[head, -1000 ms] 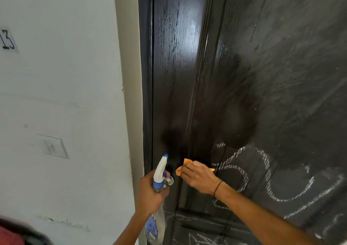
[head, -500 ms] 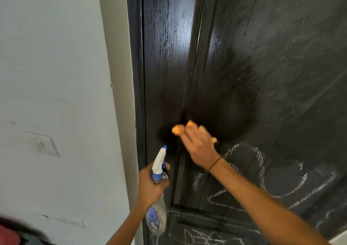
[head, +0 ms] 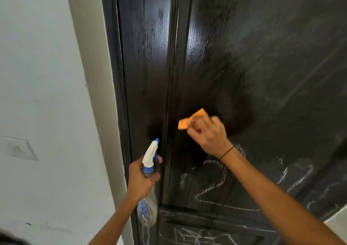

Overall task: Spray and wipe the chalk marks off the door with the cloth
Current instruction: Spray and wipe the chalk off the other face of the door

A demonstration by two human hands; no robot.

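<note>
Right hand (head: 208,135): presses orange cloth (head: 189,120) to black door (head: 262,66); left hand (head: 142,180): grips spray bottle (head: 149,162); chalk marks (head: 212,186) below

White painted wall (head: 43,75) fills the left side, lit evenly and a bit cool. A white switch plate (head: 20,149) sits flush on the wall, low and well left of the pale beige frame strip (head: 93,86) that borders the wall's right edge. Small scuff and chipped paint mark (head: 30,224) on the wall below the switch plate. A sliver of light surface (head: 338,218) shows far right of the wall, at the bottom right corner; cannot tell whether it is floor or wall.
</note>
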